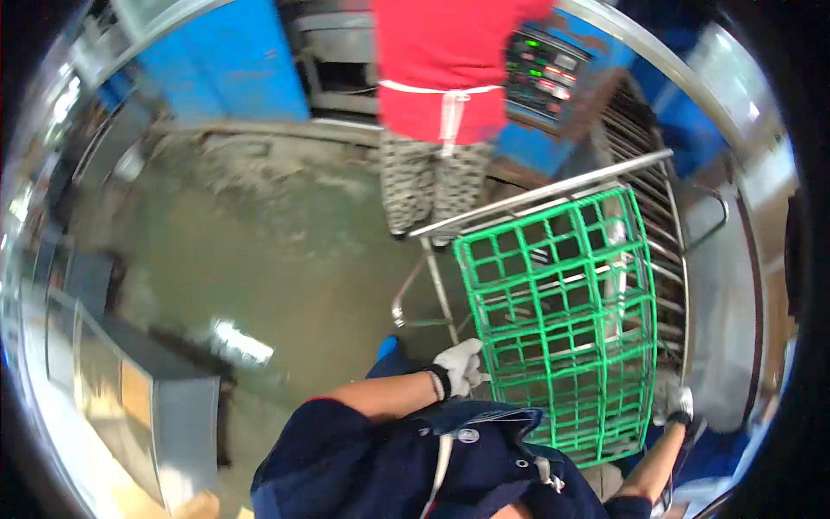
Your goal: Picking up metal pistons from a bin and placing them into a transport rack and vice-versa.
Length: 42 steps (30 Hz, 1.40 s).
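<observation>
A green coated grid rack (592,270), made of crossing bars, lies tilted on a metal-tube stand (553,189) in front of me. My left hand (458,367), in a white glove, is closed at the rack's left side, with its fingers against the edge. At the lower right, my right hand (679,401), also gloved in white, is beside the rack's right edge, close to the end of a metal rail (686,324). Its fingers are small and blurred, so their grip cannot be made out.
A person in a red top (441,65) stands beyond the rack, facing away, by a control panel (545,73). Blue cabinets (220,65) line the far side. A grey box-like unit (186,424) stands at left. The greenish floor (259,233) looks wet.
</observation>
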Motion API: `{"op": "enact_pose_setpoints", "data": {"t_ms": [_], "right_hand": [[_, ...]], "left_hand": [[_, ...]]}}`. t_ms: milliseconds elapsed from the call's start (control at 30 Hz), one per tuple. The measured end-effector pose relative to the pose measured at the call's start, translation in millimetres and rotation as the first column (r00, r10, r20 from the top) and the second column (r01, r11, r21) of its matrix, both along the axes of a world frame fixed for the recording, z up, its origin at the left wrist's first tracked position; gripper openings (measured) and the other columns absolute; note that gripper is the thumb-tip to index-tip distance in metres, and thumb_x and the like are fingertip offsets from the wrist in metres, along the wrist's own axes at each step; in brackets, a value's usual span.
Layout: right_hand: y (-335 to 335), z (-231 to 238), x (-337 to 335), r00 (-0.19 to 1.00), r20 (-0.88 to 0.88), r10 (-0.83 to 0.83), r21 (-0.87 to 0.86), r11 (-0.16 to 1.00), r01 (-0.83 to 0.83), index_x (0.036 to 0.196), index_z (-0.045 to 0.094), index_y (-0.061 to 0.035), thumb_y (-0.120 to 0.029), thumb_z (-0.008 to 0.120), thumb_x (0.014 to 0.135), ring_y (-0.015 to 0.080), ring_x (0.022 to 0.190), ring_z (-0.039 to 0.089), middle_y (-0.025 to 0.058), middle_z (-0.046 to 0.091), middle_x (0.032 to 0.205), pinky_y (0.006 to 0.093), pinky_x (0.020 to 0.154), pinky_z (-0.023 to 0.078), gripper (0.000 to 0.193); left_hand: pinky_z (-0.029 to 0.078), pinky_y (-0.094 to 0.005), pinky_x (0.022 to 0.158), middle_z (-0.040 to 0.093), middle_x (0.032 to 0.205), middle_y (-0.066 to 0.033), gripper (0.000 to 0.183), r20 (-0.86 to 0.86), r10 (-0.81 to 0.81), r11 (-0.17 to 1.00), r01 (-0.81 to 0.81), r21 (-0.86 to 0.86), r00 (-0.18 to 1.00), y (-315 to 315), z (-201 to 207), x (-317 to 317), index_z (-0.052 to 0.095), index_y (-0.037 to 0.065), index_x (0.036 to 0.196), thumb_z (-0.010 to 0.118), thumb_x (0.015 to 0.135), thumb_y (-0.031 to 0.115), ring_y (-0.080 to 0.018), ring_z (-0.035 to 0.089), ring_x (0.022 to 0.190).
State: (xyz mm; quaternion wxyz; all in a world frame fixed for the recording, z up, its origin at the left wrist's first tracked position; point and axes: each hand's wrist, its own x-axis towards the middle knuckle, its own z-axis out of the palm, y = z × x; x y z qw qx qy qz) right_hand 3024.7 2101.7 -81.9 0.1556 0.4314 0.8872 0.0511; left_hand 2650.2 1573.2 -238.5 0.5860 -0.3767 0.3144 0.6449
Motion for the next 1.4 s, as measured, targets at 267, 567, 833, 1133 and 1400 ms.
{"op": "enact_pose_setpoints", "data": {"t_ms": [267,567,833,1133,1400], "right_hand": [[-74,26,-134,0.976,-0.065,-0.206,0.095,0.973,0.211,0.087,0.072,0.0061,-0.043,0.064,0.086,0.0276,0.068,0.069,0.0221,0.067,0.069,0.0454,0.060,0.049,0.050],[-380,198,-270,0.996,-0.074,-0.055,-0.045,0.998,0.052,0.087,0.071,0.0059,-0.044,0.062,0.080,0.0370,0.081,0.072,0.0249,0.070,0.077,0.0455,0.074,0.054,0.051],[-552,410,-347,0.986,-0.037,0.164,0.053,0.985,-0.162,0.091,0.074,0.0020,-0.048,0.062,0.081,0.0404,0.085,0.071,0.0273,0.069,0.079,0.0443,0.076,0.054,0.052],[-762,367,-530,0.872,-0.079,0.484,-0.169,0.855,-0.490,0.080,0.074,-0.0013,-0.046,0.057,0.086,0.0307,0.069,0.073,0.0199,0.069,0.067,0.0425,0.065,0.055,0.048],[-734,333,-571,0.801,0.065,0.595,-0.034,0.803,-0.594,0.098,0.073,-0.0026,-0.044,0.047,0.094,0.0265,0.091,0.073,0.0121,0.075,0.077,0.0378,0.083,0.056,0.049]], "left_hand": [[0.054,-0.0403,0.060,0.032,0.047,-0.0009,0.036,0.066,0.246,0.966,-0.239,-0.095,0.967,-103,1,47,0.046,0.016,0.068,0.063,0.095,0.032,-0.0192,0.028,0.037],[0.056,-0.0463,0.076,0.029,0.048,0.0008,0.034,0.229,0.461,0.888,-0.444,-0.121,0.858,-350,101,99,0.041,0.019,0.070,0.060,0.097,0.029,-0.0194,0.026,0.041],[0.054,-0.0550,0.087,0.031,0.049,-0.0009,0.032,0.273,0.603,0.787,-0.614,-0.051,0.750,-496,272,164,0.042,0.019,0.073,0.051,0.101,0.032,-0.0232,0.032,0.045],[0.049,-0.0545,0.100,0.027,0.047,0.0018,0.025,0.188,0.855,0.518,-0.814,-0.264,0.484,-628,324,129,0.045,0.019,0.082,0.047,0.104,0.030,-0.0190,0.019,0.039],[0.056,-0.0510,0.078,0.033,0.051,-0.0019,0.028,0.115,0.858,0.510,-0.855,-0.089,0.500,-605,296,148,0.048,0.016,0.083,0.053,0.101,0.036,-0.0259,0.043,0.052]]}}
